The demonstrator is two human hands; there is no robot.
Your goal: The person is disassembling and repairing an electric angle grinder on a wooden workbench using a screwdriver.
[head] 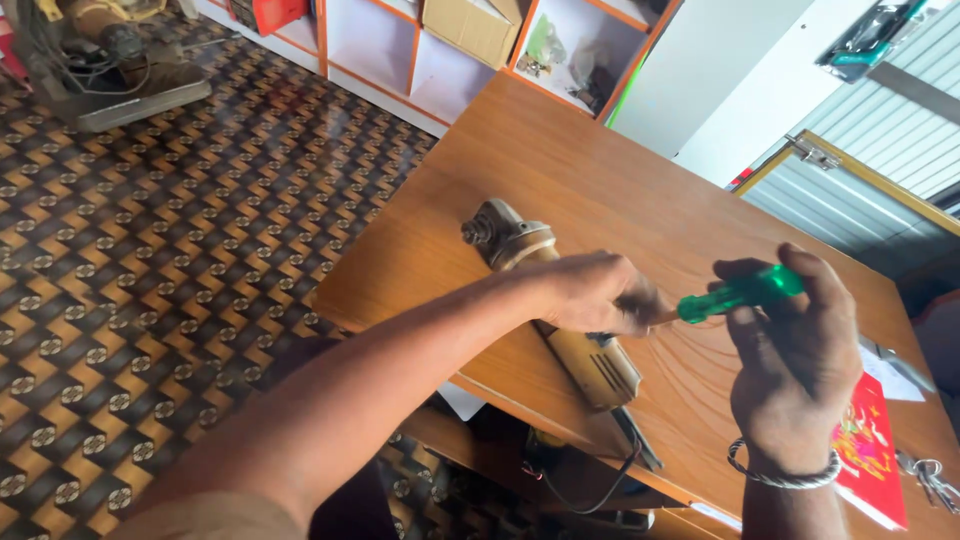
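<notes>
A: Report hand states.

B: The left hand is curled with the palm down and rests on the middle of the angle grinder. Its fingertips meet the tip end of the screwdriver. Whether the fingers pinch the shaft or only touch it cannot be told; the shaft is hidden under them. The right hand is clenched around the green translucent handle of the screwdriver, thumb on top, with a metal bracelet at the wrist.

A: Location of the grinder, and clearance?

B: The grinder lies flat on the wooden table, near the edge facing the patterned floor. Its rear end sits close to the near table edge, and its cord drops over that edge. The far half of the tabletop beyond the grinder head is bare wood. At the right edge lie a red booklet and a bunch of keys, well apart from the grinder.

A: Orientation?

B: The grinder's long axis runs diagonally: the geared head with spindle points to the upper left, the vented rear housing to the lower right. The screwdriver lies nearly horizontal, handle to the right, tip toward the left hand over the grinder body.
</notes>
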